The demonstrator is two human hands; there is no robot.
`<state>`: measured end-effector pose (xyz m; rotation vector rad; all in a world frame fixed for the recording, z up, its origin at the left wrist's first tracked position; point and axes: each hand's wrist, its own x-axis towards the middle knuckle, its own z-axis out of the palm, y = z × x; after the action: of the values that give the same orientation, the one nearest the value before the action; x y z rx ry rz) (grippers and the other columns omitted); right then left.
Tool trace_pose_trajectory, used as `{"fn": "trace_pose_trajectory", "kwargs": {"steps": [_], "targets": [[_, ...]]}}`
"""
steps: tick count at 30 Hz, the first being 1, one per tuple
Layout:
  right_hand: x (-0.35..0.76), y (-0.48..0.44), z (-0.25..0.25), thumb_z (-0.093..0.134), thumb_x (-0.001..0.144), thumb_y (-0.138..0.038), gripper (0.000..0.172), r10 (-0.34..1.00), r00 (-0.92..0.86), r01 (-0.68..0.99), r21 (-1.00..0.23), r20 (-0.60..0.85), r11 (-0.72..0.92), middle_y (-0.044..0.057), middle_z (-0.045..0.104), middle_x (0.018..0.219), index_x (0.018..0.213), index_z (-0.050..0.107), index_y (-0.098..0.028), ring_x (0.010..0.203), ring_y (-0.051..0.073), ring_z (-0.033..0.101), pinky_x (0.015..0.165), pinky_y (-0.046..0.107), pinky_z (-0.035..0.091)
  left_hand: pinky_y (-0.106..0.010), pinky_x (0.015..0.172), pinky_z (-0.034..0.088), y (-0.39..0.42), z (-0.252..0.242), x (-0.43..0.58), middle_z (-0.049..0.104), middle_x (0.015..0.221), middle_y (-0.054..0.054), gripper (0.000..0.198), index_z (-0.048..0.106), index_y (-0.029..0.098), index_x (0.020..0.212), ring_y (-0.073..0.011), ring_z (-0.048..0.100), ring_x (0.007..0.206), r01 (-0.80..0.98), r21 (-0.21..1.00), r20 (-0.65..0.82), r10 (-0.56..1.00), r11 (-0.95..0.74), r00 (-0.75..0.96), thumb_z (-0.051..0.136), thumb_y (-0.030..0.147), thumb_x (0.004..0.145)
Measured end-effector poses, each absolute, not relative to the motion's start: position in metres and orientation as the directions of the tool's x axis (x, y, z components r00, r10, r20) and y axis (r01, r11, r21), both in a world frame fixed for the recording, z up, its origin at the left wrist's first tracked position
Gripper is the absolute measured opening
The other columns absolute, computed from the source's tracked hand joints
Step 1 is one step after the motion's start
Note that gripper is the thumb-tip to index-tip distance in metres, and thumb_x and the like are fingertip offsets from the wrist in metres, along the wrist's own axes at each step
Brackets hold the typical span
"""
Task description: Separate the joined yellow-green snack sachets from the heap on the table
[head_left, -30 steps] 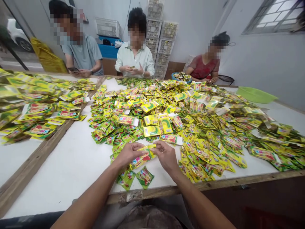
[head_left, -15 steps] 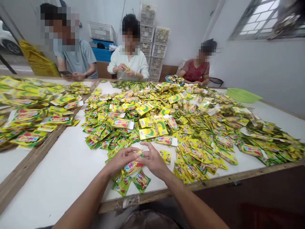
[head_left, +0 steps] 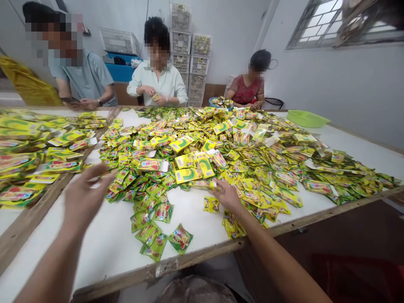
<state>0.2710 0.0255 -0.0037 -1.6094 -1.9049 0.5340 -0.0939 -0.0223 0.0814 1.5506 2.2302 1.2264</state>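
Note:
My right hand (head_left: 227, 196) pinches the right end of a small yellow printed carton (head_left: 202, 184) at the near edge of the heap. Close to that hand, a yellow sachet (head_left: 211, 205) lies on the white tabletop. Over the left part of the table, my left hand (head_left: 86, 195) is raised and blurred, thumb and fingers apart, with nothing visible between them. Below and between my hands lie several green sachets (head_left: 150, 235), one of them apart, a green sachet with red print (head_left: 181, 238).
A large heap of sachets and cartons (head_left: 195, 139) spreads over the table. Left of a wooden strip (head_left: 58, 185) lies a pile of filled-looking cartons (head_left: 22, 162). A green basin (head_left: 307, 119) stands far right. Three people sit opposite, near stacked white crates (head_left: 180, 42).
My hands have parted. The left moved left toward the wooden strip, and the carton between my hands is gone from there. My right hand moved right and took hold of another carton.

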Motion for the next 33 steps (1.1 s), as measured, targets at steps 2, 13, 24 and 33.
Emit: {"fn": "trace_pose_trajectory", "kwargs": {"steps": [2, 13, 24, 33], "targets": [[0.258, 0.013, -0.001, 0.057, 0.077, -0.028, 0.023, 0.95, -0.205, 0.61, -0.729, 0.234, 0.312, 0.005, 0.069, 0.096, 0.098, 0.065, -0.021, 0.091, 0.022, 0.06, 0.082, 0.035, 0.045, -0.032, 0.081, 0.047, -0.014, 0.067, -0.047, 0.07, 0.1, -0.006, 0.048, 0.066, 0.018, 0.098, -0.022, 0.063, 0.089, 0.679, 0.734, 0.14, 0.974, 0.017, -0.176, 0.05, 0.056, 0.074], [0.213, -0.016, 0.02, 0.051, 0.08, -0.043, 0.031, 0.969, -0.248, 0.178, -0.982, 0.011, 0.057, 0.003, 0.067, 0.079, 0.092, 0.063, -0.017, 0.074, 0.017, 0.062, 0.069, 0.029, 0.048, -0.046, 0.1, 0.034, -0.024, 0.011, 0.052, 0.047, 0.132, -0.018, 0.061, 0.037, 0.012, 0.134, -0.0307, 0.042, 0.121, 0.79, 0.441, 0.335, 0.895, -0.426, 0.295, 0.056, 0.026, 0.077], [0.245, -0.013, -0.018, 0.063, 0.072, -0.031, 0.017, 0.995, -0.075, 0.837, -0.539, 0.059, 0.095, 0.006, 0.06, 0.076, 0.077, 0.056, -0.017, 0.076, 0.023, 0.054, 0.068, 0.032, 0.041, -0.032, 0.077, 0.044, -0.02, 0.021, 0.0, 0.068, 0.099, -0.006, 0.048, 0.062, 0.017, 0.106, -0.0273, 0.06, 0.09, 0.561, 0.827, -0.06, 0.988, -0.03, 0.141, 0.059, 0.049, 0.071], [0.2, 0.005, 0.006, 0.06, 0.072, -0.035, 0.02, 0.944, -0.331, 0.358, -0.922, 0.019, 0.144, -0.003, 0.056, 0.065, 0.084, 0.065, -0.019, 0.057, 0.012, 0.046, 0.052, 0.022, 0.034, -0.032, 0.082, 0.045, -0.027, 0.019, -0.007, 0.067, 0.104, -0.004, 0.04, 0.061, 0.019, 0.108, -0.0241, 0.059, 0.095, 0.198, 0.978, -0.126, 0.936, 0.062, 0.329, 0.059, 0.041, 0.075]]}}
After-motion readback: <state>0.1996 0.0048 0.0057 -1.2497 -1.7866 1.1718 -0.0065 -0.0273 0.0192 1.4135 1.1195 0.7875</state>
